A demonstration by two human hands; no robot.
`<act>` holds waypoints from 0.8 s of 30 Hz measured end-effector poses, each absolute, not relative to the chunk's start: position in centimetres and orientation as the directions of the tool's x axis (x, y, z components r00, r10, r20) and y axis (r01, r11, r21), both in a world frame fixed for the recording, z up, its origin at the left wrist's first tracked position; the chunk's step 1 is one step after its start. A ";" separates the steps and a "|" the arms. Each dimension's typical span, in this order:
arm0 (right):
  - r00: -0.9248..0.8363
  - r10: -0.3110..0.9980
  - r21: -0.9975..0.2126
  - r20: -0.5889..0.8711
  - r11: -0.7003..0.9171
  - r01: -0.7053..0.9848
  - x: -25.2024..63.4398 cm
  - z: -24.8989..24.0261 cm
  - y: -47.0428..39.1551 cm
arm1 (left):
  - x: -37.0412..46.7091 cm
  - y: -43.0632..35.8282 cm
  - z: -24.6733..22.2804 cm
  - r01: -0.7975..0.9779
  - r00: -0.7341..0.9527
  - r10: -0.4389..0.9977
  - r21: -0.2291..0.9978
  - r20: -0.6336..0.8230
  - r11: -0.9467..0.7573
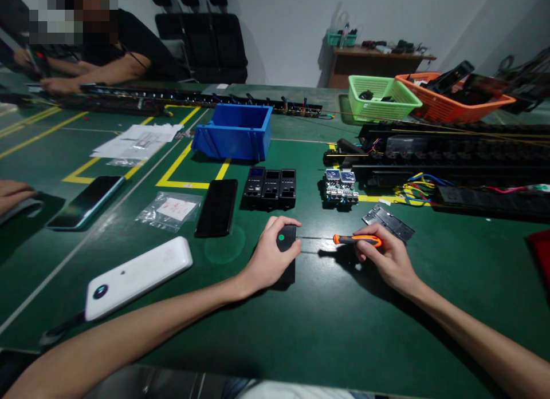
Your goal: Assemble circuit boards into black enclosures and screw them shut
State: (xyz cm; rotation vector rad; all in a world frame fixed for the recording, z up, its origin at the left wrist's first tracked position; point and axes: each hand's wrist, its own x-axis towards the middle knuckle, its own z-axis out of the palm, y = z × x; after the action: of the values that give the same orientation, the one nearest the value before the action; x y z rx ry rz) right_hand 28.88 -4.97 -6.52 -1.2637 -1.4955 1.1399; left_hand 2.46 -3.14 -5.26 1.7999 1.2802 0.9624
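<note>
My left hand (pixel 275 253) is wrapped round a black plastic box (pixel 290 267) with a green dot sticker, standing on the green table. In my right hand (pixel 387 256) is a screwdriver (pixel 358 240) with an orange and black handle; its thin shaft points left, the tip close to the box's right side. I cannot tell whether the tip touches. Just behind the box stand several black modules (pixel 270 188) in a row. Small circuit boards with screens (pixel 341 187) sit behind the screwdriver. A flat black cover (pixel 389 222) lies beyond my right hand.
A black phone (pixel 217 207), a plastic bag with a label (pixel 172 210), a white long device (pixel 140 279) and another phone (pixel 86 201) lie to the left. A blue bin (pixel 234 133) stands behind. Long black rails with wires (pixel 429 153) lie at right. Another person sits across.
</note>
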 end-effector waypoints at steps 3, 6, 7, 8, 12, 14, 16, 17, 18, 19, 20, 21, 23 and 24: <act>-0.132 0.990 -0.972 0.045 0.074 0.225 28.7 -6.3 -4.9 | 2.5 -3.2 -5.1 0.424 0.230 0.960 0.872 0.158 -0.245; -0.132 0.991 -0.971 0.035 0.065 0.231 28.6 -6.2 -4.8 | 2.5 -3.2 -5.2 0.426 0.229 0.962 0.873 0.150 -0.237; -0.132 0.991 -0.970 0.028 0.059 0.236 28.6 -6.2 -4.8 | 2.5 -3.2 -5.2 0.426 0.229 0.962 0.873 0.151 -0.239; -0.133 0.991 -0.969 0.019 0.051 0.243 28.5 -6.2 -4.8 | 2.5 -3.2 -5.2 0.426 0.230 0.961 0.872 0.154 -0.241; -0.132 0.991 -0.955 -0.033 0.008 0.295 28.5 -6.3 -4.9 | 2.5 -3.2 -5.2 0.427 0.233 0.960 0.871 0.155 -0.244; -0.123 0.991 -0.948 -0.054 -0.012 0.319 28.6 -6.4 -4.9 | 2.5 -3.2 -5.1 0.428 0.233 0.961 0.872 0.148 -0.238; -0.130 0.989 -0.947 -0.069 -0.024 0.319 28.6 -6.5 -4.9 | 2.5 -3.2 -5.0 0.428 0.233 0.962 0.873 0.146 -0.236; -0.145 0.987 -0.951 -0.066 -0.019 0.309 28.7 -6.5 -4.9 | 2.5 -3.2 -5.0 0.428 0.233 0.962 0.873 0.144 -0.235; -0.163 0.985 -0.955 -0.053 -0.002 0.296 28.7 -6.4 -4.9 | 2.5 -3.2 -5.0 0.428 0.233 0.962 0.873 0.144 -0.235; -0.178 0.984 -0.958 -0.030 0.023 0.285 28.7 -6.4 -4.9 | 2.5 -3.2 -5.0 0.428 0.233 0.962 0.873 0.144 -0.234; -0.182 0.983 -0.959 0.001 0.052 0.278 28.8 -6.4 -4.9 | 2.4 -3.2 -5.0 0.428 0.233 0.962 0.873 0.143 -0.234; -0.177 0.984 -0.958 0.032 0.081 0.275 28.8 -6.4 -4.9 | 2.4 -3.2 -5.0 0.428 0.232 0.962 0.873 0.145 -0.235; -0.153 0.985 -0.952 0.075 0.116 0.282 28.9 -6.5 -4.9 | 2.5 -3.2 -5.1 0.429 0.233 0.961 0.871 0.147 -0.237; -0.138 0.987 -0.951 0.086 0.122 0.284 29.0 -6.5 -5.0 | 2.5 -3.2 -5.1 0.430 0.233 0.961 0.871 0.148 -0.238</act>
State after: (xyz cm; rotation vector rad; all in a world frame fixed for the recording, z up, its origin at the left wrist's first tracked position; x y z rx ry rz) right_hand 28.98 -4.97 -6.52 -1.2797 -1.5679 1.0650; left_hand 2.49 -3.22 -5.07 1.7930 1.2862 0.9431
